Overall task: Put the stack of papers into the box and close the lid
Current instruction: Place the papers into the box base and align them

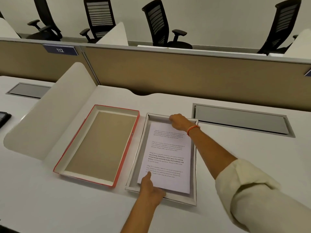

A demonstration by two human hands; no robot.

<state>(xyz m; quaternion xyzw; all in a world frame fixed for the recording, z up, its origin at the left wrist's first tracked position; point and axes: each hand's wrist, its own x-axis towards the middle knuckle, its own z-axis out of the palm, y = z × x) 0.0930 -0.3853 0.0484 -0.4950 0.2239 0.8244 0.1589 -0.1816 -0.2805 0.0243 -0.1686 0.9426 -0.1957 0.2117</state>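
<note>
Hands [151,190] partly hiding papers' [166,157] edges

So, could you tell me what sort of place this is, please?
Most likely an open-plan office or study hall: desks split by a tan partition with a numbered sign, 112, and black swivel chairs in the row behind.
</note>
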